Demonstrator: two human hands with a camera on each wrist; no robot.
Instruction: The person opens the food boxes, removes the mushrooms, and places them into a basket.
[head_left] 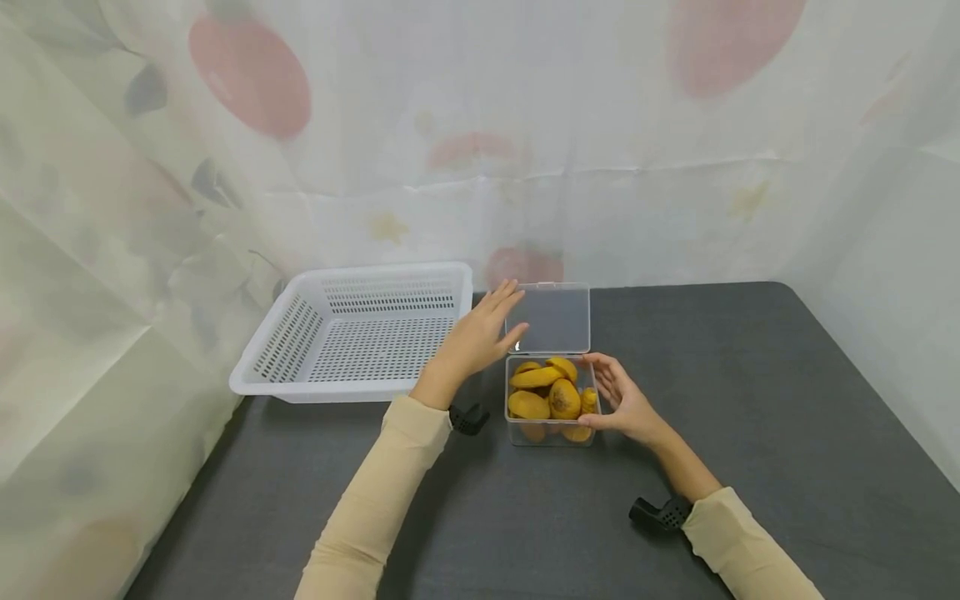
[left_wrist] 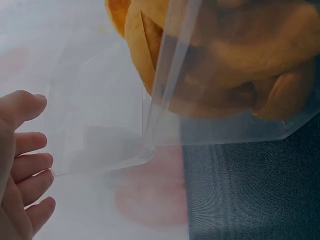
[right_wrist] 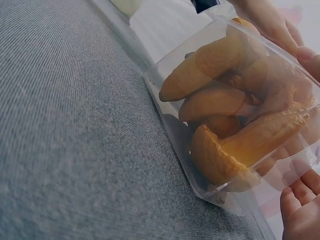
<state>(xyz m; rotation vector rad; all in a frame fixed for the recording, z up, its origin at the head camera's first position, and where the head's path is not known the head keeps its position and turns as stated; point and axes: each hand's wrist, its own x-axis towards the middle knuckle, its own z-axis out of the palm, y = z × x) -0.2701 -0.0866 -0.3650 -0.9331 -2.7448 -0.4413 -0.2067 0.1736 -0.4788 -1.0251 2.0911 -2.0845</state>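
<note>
A clear plastic box (head_left: 551, 432) stands on the dark table, filled with several yellow-orange, fruit-like pieces (head_left: 536, 378); their exact kind is unclear. Its hinged transparent lid (head_left: 553, 318) is swung up at the back. The left hand (head_left: 480, 335) is beside the lid's left edge, fingers extended and thumb apart. In the left wrist view its fingertips are close to the lid (left_wrist: 100, 110); contact cannot be told. My right hand (head_left: 626, 408) holds the box's right side, thumb at the front corner and fingers at the back corner. Through the box wall, the right wrist view shows the pieces (right_wrist: 215, 105).
A white perforated basket (head_left: 352, 393) sits left of the box, near the table's back edge. Patterned curtains (head_left: 420, 125) hang behind and along the left. Both wrists wear black mounts (head_left: 660, 514). The dark tabletop (head_left: 735, 383) extends to the right.
</note>
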